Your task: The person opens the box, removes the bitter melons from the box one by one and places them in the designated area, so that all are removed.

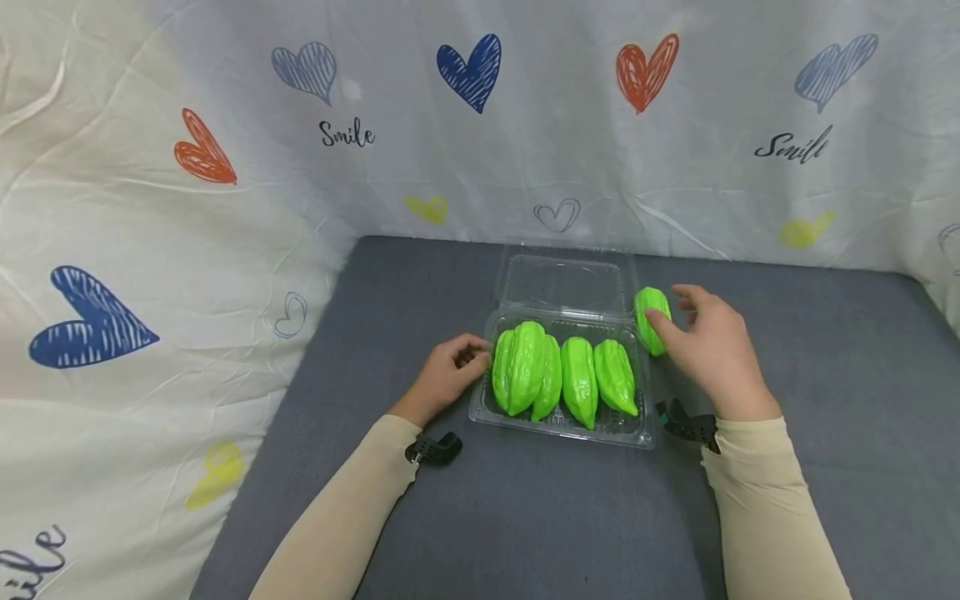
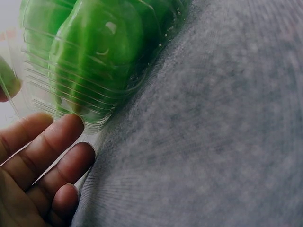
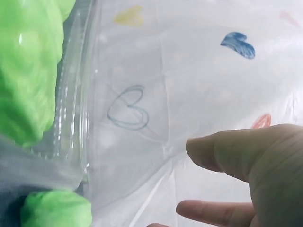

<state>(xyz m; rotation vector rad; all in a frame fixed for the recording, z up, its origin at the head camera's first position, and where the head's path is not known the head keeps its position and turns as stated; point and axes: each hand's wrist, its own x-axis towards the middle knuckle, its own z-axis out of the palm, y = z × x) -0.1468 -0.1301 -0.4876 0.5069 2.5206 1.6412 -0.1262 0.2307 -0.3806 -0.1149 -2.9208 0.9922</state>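
Note:
A clear plastic clamshell container (image 1: pixel 562 429) lies with its lid (image 1: pixel 566 279) folded back. Several bright green, ridged bitter melons (image 1: pixel 579 379) sit in its base, one resting on top of others at the left. My left hand (image 1: pixel 444 375) holds the base's left edge, fingers (image 2: pixel 66 137) against the outer wall and thumb across the rim. Outside the container, beyond its right side, lies one more bitter melon (image 1: pixel 652 321). Over its right side hovers my right hand (image 1: pixel 716 350), thumb and fingers spread apart. In the right wrist view a gap separates that thumb from the loose bitter melon (image 3: pixel 57 210).
Dark grey cloth covers the table (image 1: pixel 562 517). A white curtain (image 1: pixel 555 133) printed with hearts and "Smile" hangs behind and at the left. Each wrist wears a black strap mount, one at the left wrist (image 1: pixel 435 450) and one at the right (image 1: pixel 690 425).

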